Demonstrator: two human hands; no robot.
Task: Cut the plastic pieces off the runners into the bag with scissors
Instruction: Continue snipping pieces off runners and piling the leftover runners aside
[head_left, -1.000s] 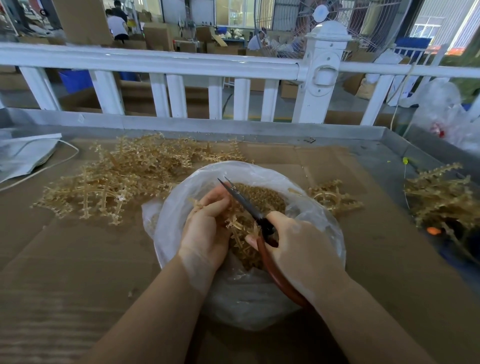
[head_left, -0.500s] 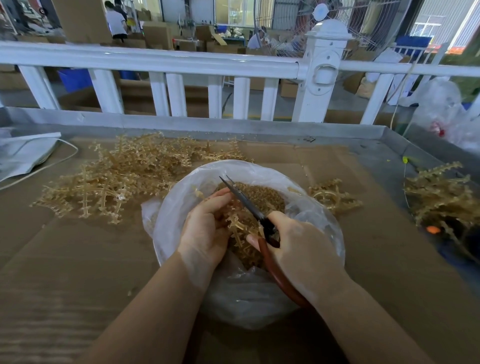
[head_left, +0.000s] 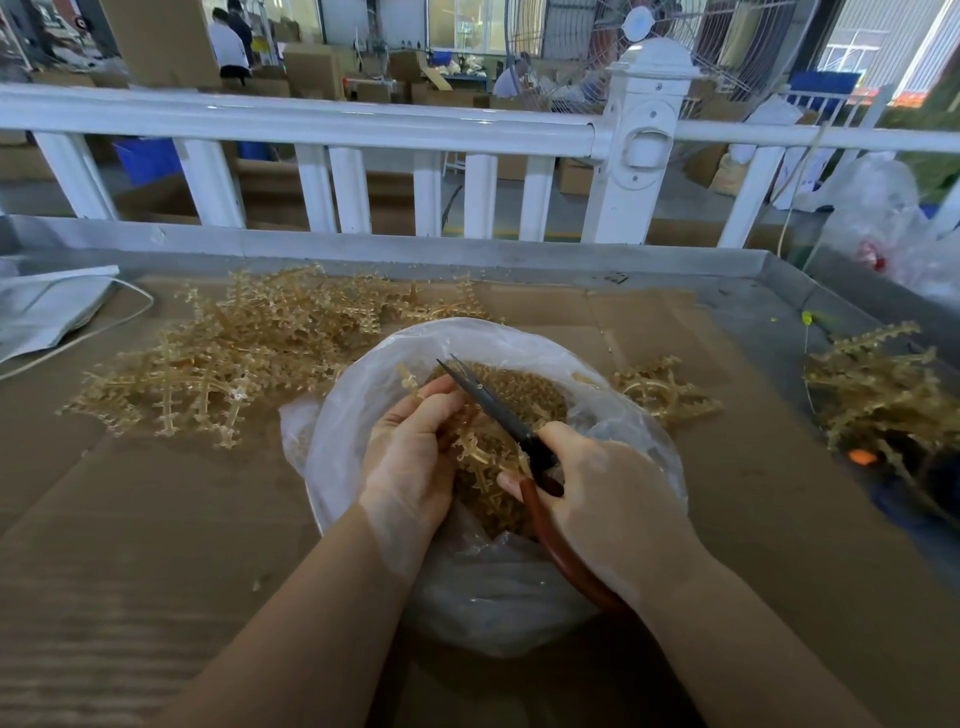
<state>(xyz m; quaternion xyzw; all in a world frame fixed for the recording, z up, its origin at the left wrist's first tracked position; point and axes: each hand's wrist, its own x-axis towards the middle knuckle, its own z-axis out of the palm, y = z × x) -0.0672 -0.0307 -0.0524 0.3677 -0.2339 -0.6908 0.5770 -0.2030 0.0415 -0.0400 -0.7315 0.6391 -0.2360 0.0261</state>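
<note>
- Left hand (head_left: 410, 457) pinches a runner (head_left: 475, 449) over the open bag (head_left: 363, 374), frame centre.
- Right hand (head_left: 605, 493) grips the scissors (head_left: 498, 410); blades slightly apart, tips pointing upper left.
- Runner sits just left of the blades, its branch crossing them; left fingers touch the cut line.
- Uncut runners pile (head_left: 234, 353) upper left.

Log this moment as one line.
left hand holds runner over bag | right hand grips scissors | blades slightly apart

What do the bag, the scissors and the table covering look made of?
Bag: thin translucent plastic film, crinkled and glossy. Scissors: dark, likely metal blades; smooth reddish-brown handle loops, perhaps plastic-coated. Table covering: matte brown corrugated cardboard, with fold creases.
</note>
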